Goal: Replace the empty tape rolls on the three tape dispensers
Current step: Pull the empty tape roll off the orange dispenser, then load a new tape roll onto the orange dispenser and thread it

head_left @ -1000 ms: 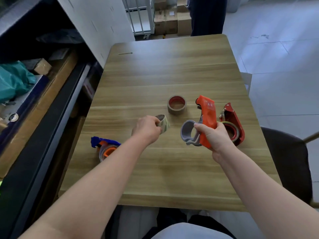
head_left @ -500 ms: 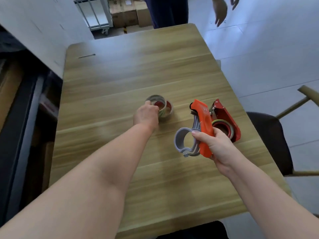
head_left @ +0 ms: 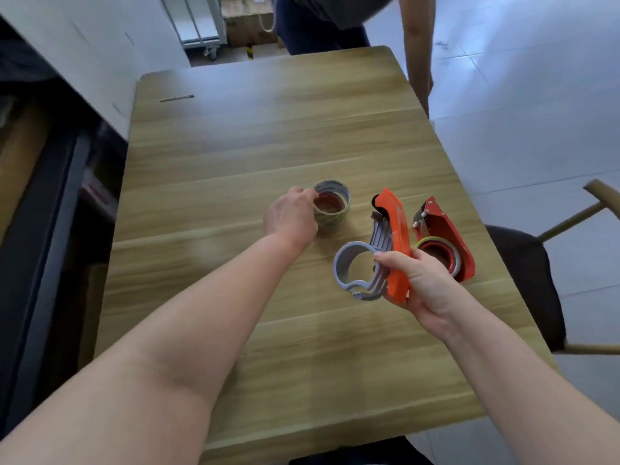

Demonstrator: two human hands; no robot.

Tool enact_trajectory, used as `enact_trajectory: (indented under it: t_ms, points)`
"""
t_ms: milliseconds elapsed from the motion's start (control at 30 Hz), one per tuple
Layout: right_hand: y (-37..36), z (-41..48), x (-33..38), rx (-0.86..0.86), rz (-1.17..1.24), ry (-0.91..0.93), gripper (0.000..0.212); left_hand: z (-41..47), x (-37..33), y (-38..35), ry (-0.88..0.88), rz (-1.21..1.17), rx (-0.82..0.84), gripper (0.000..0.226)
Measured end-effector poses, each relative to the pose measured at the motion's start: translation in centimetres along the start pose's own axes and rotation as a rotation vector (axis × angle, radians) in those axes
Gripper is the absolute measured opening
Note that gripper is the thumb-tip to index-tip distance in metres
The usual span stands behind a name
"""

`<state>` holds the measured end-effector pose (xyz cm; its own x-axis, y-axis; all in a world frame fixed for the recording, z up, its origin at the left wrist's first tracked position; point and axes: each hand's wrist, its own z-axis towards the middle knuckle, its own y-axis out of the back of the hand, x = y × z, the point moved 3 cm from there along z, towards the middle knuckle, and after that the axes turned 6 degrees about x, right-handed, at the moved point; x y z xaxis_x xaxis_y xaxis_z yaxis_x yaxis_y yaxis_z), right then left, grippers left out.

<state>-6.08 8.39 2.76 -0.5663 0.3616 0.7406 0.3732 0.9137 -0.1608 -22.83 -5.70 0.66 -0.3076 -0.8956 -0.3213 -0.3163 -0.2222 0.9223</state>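
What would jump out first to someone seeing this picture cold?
The bright orange tape dispenser stands out, held in the right hand right of centre, its grey ring bare. Just left, the left hand grips a tape roll in the middle of the table, and a red dispenser lies by the right edge.

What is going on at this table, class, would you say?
A person works at a wooden table. The right hand grips an orange dispenser, held off the table, its grey hub empty. The left hand holds a tape roll by its rim farther out. A red dispenser with a roll in it lies to the right.
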Motion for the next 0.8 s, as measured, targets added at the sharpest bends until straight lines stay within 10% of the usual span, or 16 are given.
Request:
enact_trajectory:
  t_ms: [367,800]
  points:
    - [-3.2,-1.9,0.2,0.345,-0.111,-0.028,0.014,-12.2,0.2,3.3,0.325,-0.81,0.139,0.042]
    - [-7.8,-12.4,-4.0,0.876,-0.463,-0.035,0.042,-34.5,-2.3,4.4,0.819,-0.762,-0.432,0.038]
